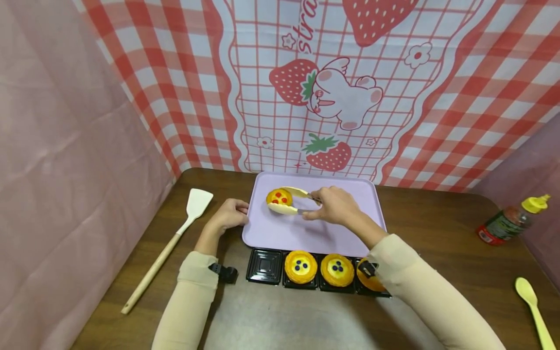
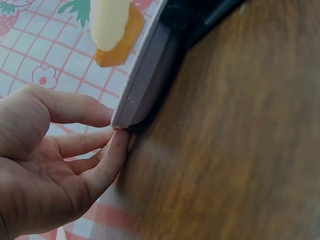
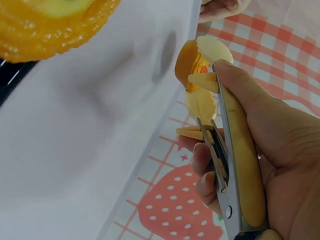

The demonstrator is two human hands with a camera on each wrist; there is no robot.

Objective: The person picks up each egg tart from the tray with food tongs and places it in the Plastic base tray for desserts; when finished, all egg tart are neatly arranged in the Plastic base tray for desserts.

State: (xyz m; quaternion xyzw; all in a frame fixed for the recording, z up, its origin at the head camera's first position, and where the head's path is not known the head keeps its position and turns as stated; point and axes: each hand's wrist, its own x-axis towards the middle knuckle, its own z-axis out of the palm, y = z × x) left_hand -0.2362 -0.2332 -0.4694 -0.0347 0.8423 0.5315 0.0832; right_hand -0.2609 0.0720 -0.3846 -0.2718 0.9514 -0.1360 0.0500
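My right hand (image 1: 334, 205) grips a pair of tongs (image 3: 242, 165) with cream scalloped tips. Between those tips is a small egg tart (image 1: 279, 197) with red pieces on top; its shadow in the right wrist view shows it raised off the lilac tray (image 1: 267, 233). At the tray's left edge, my left hand (image 1: 230, 214) pinches the rim, thumb on one side and fingers on the other in the left wrist view (image 2: 65, 155). In front of the tray runs a row of black square holders: the leftmost holder (image 1: 264, 266) is bare, and tarts with blue berries (image 1: 301, 267) fill others.
A white spatula (image 1: 199, 201) with a wooden handle lies to the left. On the right stand a sauce bottle (image 1: 505, 224) with a yellow cap and a yellow spoon (image 1: 527, 291). A strawberry-print cloth (image 1: 192, 97) hangs behind the wooden table (image 1: 428, 223).
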